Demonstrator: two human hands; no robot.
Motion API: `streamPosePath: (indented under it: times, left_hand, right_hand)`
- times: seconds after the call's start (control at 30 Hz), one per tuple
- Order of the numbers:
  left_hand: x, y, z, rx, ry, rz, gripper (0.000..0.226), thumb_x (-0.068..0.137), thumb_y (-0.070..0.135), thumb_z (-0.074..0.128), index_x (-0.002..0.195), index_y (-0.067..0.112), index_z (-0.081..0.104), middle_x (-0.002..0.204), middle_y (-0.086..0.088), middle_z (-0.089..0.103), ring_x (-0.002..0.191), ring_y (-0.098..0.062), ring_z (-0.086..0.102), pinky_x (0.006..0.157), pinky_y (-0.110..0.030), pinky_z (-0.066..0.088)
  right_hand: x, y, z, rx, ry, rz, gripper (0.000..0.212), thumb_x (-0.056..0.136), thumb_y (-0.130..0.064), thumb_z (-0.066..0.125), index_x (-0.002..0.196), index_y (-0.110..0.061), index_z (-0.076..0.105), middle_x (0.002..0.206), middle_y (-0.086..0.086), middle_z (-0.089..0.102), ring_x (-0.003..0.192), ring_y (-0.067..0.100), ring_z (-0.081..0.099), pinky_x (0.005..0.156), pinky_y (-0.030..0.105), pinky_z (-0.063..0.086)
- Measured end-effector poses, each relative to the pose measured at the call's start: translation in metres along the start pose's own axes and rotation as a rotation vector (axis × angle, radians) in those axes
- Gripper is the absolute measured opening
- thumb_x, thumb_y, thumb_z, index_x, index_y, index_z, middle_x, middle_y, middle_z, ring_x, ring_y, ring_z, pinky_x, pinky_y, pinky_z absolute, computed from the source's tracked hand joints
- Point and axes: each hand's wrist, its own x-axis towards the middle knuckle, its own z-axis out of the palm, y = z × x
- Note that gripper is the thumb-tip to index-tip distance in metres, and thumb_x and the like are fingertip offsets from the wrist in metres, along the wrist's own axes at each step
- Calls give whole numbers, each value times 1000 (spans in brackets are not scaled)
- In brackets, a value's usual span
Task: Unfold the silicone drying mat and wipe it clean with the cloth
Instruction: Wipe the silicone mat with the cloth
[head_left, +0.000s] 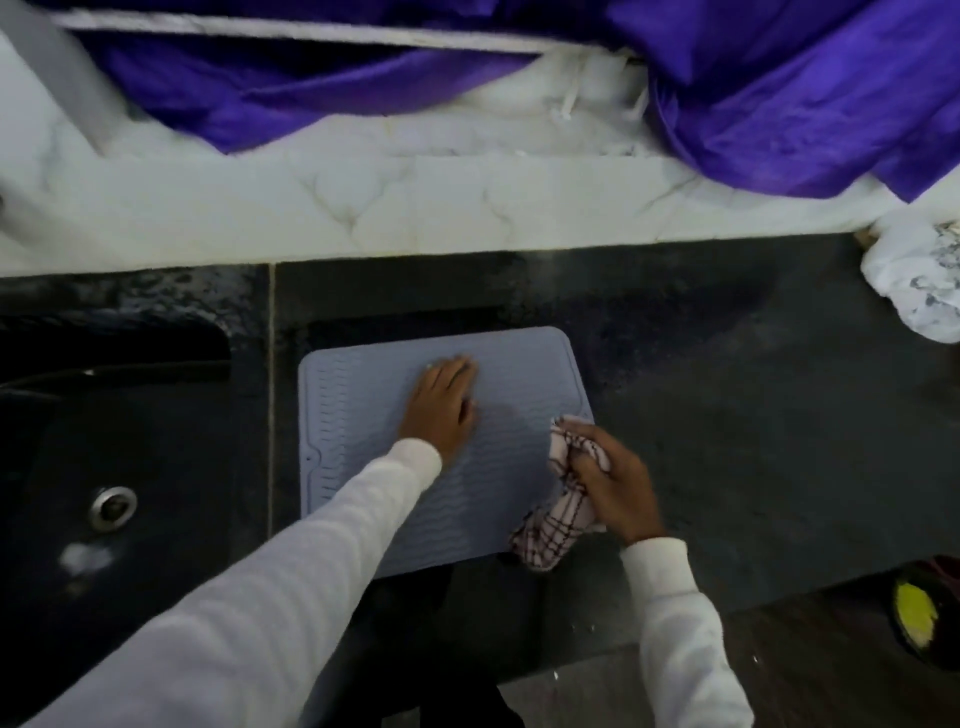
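The mat (363, 415) is pinned flat by the open left hand (441, 402); the cloth (563, 512) — bunched in the right hand's (615, 486) closed fingers — is best drawn along the ridges.

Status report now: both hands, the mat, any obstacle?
Left hand flat on the drying mat, holding nothing. Right hand gripping the checked cloth at the mat's right edge. Mat unfolded on the dark counter. Nothing blocking.

dark counter (727, 415) under grey mat (363, 395)
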Motion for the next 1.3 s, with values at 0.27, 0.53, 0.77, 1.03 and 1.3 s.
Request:
streamPosePath:
  times: [0.27, 0.53, 0.77, 1.03, 1.3]
  left_hand:
    - [-71, -74, -50, 42, 230, -338, 60, 91, 21, 58, 146, 12, 39, 154, -6, 35, 143, -24, 28, 122, -39, 12]
    - [-76, -115, -73, 176, 201, -401, 63, 94, 39, 26, 150, 11, 32, 157, -4, 30, 146, -22, 23, 122, -38, 0]
    - [-77, -121, -61, 337, 183, -403, 58, 100, 33, 20, 152, 9, 27, 160, -5, 23, 148, -24, 20, 120, -47, 4]
    - [-78, -121, -59, 358, 147, -445, 57, 102, 34, 19, 155, 12, 17, 162, -4, 15, 150, -22, 11, 120, -49, 0]
    - [-79, -123, -58, 375, 142, -441, 57, 102, 33, 20, 155, 11, 18, 162, -4, 17, 149, -23, 12, 120, -50, 3]
  right_hand:
    - [112, -65, 103, -43, -293, -47, 31, 94, -17, 54, 122, -26, 63, 125, -9, 63, 117, 9, 56, 105, 28, 42]
    - [130, -128, 238, -526, -502, -279, 35, 94, -33, 49, 129, -33, 55, 123, 9, 58, 108, 31, 59, 92, 39, 48]
    - [133, -115, 248, -733, -359, -358, 40, 95, -37, 46, 134, -43, 49, 120, 5, 58, 106, 26, 60, 85, 38, 51]
    - [149, -83, 192, -747, -218, -219, 31, 94, -38, 50, 123, -47, 56, 114, 2, 61, 99, 24, 62, 82, 36, 53]
    - [162, -39, 112, -749, -104, -47, 29, 94, -39, 48, 122, -45, 54, 114, 5, 62, 97, 29, 63, 77, 36, 50]
